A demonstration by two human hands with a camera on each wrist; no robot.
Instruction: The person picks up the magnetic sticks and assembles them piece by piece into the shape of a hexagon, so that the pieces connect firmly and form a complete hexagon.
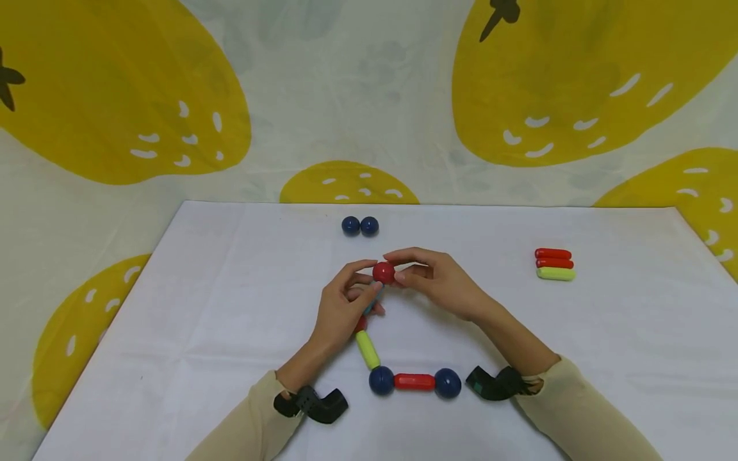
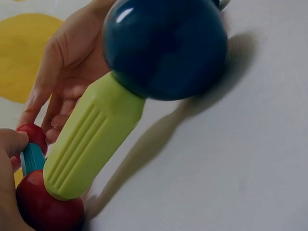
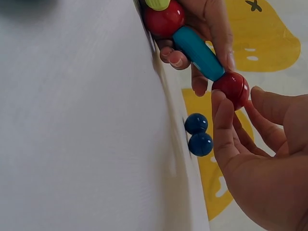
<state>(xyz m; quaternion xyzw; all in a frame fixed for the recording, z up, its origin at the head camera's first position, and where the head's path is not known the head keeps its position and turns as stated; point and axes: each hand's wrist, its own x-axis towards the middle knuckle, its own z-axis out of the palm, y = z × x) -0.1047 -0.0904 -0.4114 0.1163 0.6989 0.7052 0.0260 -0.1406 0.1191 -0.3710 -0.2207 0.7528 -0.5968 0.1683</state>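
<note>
Between the two hands is a red ball [image 1: 383,273] joined to the end of a teal rod [image 3: 198,53]. My right hand [image 1: 441,282] pinches this ball between thumb and fingers. The left hand [image 1: 343,307] holds the teal rod, its thumb and index fingertips right at the joint with the ball. At the rod's other end sits a second red ball [image 2: 48,202], partly hidden by the left hand in the head view. From there the chain runs through a lime-green rod [image 1: 367,349], a blue ball [image 1: 381,381] and a red rod [image 1: 415,382] to another blue ball [image 1: 447,383].
Two loose blue balls [image 1: 360,226] sit side by side near the back edge of the white table [image 1: 242,256]. At the back right lie two red rods [image 1: 553,258] and a lime-green rod [image 1: 556,274] in a stack. A patterned cloth [image 1: 346,96] hangs behind.
</note>
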